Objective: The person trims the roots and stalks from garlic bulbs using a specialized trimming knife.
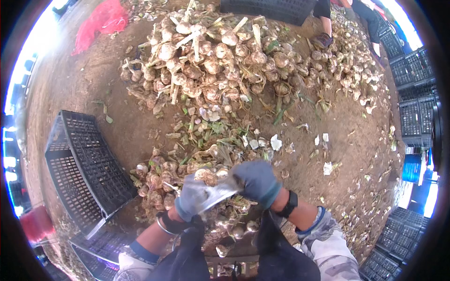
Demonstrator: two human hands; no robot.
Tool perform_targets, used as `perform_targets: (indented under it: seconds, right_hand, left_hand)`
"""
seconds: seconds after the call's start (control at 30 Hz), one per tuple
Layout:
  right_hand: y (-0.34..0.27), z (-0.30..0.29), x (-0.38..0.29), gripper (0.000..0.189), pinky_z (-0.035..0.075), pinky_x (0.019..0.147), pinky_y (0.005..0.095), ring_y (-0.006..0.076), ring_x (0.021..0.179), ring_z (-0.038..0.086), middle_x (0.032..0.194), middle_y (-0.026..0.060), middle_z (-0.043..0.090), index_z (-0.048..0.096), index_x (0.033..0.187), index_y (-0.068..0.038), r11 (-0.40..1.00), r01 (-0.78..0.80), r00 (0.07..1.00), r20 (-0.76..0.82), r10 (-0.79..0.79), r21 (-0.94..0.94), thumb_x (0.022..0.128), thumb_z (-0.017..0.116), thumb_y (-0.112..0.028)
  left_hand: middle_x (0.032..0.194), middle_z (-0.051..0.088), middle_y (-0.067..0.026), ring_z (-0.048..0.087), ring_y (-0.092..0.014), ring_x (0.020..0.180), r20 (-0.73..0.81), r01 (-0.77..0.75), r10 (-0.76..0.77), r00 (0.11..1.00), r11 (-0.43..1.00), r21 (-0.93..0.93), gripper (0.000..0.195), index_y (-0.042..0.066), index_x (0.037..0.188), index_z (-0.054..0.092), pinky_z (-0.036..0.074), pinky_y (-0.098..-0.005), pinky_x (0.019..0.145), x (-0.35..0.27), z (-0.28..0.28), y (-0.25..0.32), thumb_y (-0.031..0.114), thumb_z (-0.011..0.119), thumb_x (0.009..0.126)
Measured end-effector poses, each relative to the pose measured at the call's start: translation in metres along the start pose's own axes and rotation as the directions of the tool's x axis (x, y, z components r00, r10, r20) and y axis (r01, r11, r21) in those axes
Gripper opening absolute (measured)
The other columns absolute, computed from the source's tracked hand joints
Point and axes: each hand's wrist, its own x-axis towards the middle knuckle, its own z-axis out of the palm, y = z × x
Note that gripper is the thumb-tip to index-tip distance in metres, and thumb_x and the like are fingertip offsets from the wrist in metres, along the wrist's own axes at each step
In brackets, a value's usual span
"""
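Note:
My left hand (193, 196), in a grey work glove, holds a garlic bulb (206, 176) with brownish outer skin. Close to its right, my right hand (256, 182), gloved as well, is closed around something blurred at the bulb; a shiny pale tool, partly hidden and smeared by motion, lies between both hands. Which hand carries that tool I cannot tell. Beneath and left of the hands lies a small pile of garlic bulbs (154, 179). Cut stalks and leaf scraps (207, 131) are strewn beyond it. Farther off rises a large heap of garlic with long stems (211, 63).
A black plastic crate (102, 165) lies tipped on the dirt floor at left, another crate (98, 246) below it. A red mesh bag (105, 21) is at the upper left. Crates (416, 119) are stacked at right. Another person's foot (322, 40) stands by the heap.

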Motion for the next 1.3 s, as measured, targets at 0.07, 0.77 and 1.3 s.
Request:
perform_targets:
  seconds: [0.07, 0.77, 1.3]
  right_hand:
    - [0.051, 0.011, -0.017, 0.016, 0.045, 0.052, 0.0385, 0.0264, 0.060, 0.060, 0.067, 0.0076, 0.060, 0.060, 0.087, -0.012, 0.895, -0.373, 0.913, 0.077, 0.401, -0.245, 0.076, 0.062, -0.024]
    - [-0.010, 0.014, -0.007, 0.014, 0.045, 0.062, 0.0273, 0.0107, 0.064, 0.050, 0.074, 0.0061, 0.059, 0.061, 0.088, -0.005, 0.730, -0.292, 0.954, 0.132, 0.270, 0.618, 0.076, 0.068, -0.008]
    - [0.200, -0.042, 0.037, 0.044, 0.048, 0.066, 0.0407, 0.0328, 0.076, 0.062, 0.081, 0.0149, 0.065, 0.058, 0.109, -0.012, 0.549, -0.826, 0.402, -0.548, 0.734, 0.130, 0.075, 0.067, -0.038]
  left_hand:
    - [0.078, 0.061, -0.0011, 0.055, -0.009, 0.071, 0.150, -0.172, 0.133, 0.980, 0.942, 0.288, 0.031, -0.001, 0.091, 0.059, 0.045, -0.0237, 0.064, -0.002, 0.000, 0.010, 0.009, 0.065, 0.063]
    - [0.077, 0.059, 0.0018, 0.048, -0.003, 0.066, -0.308, 0.043, 0.050, 0.950, 0.957, 0.287, 0.015, -0.001, 0.093, 0.062, 0.039, -0.0174, 0.058, 0.011, 0.009, -0.003, 0.013, 0.061, 0.086]
    - [0.116, 0.050, -0.0102, 0.042, -0.032, 0.112, 0.269, -0.223, 0.156, 0.950, -0.262, 0.939, 0.035, 0.010, 0.101, 0.060, 0.034, -0.0458, 0.094, 0.021, -0.068, -0.007, 0.027, 0.065, 0.071]
